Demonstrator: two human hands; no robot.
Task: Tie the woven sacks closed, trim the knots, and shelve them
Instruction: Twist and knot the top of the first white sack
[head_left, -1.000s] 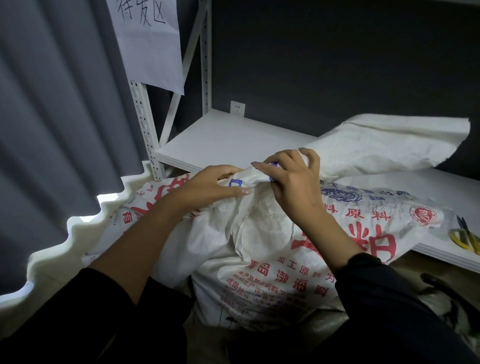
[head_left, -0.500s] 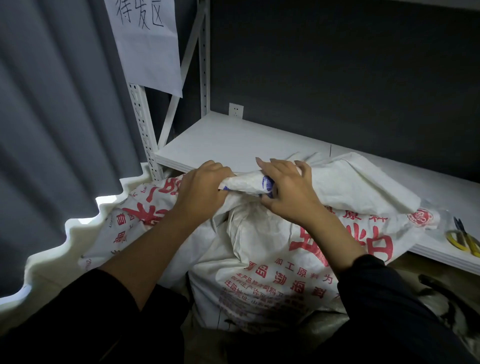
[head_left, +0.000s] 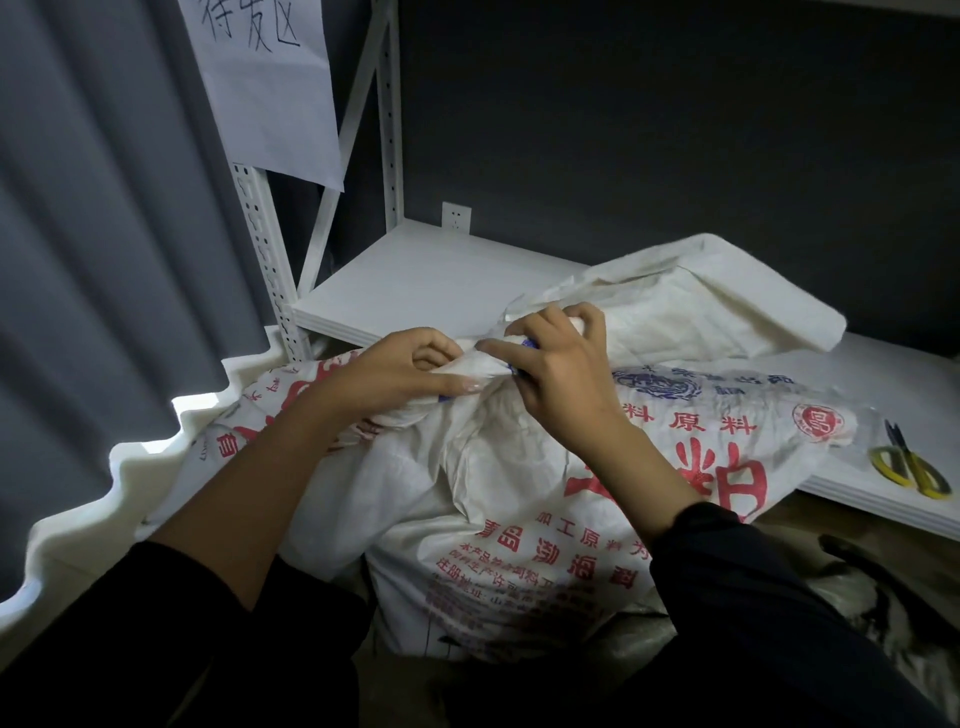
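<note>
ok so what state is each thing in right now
woven sack: mouth gathered and twisted, no knot visible
left hand: grips the twisted mouth
right hand: grips it too, beside the left
scissors: blades together, lying on the shelf
paper sign: hanging on the shelf post

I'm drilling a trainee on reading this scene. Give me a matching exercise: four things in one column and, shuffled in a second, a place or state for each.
Things:
1. scissors
2. sign
3. socket
4. sack

Places or states:
A. neck gripped by the left hand and right hand
B. lying on the shelf, at the right
C. hanging on the rack post
D. on the wall behind the shelf

Pairs: 1-B; 2-C; 3-D; 4-A
</note>
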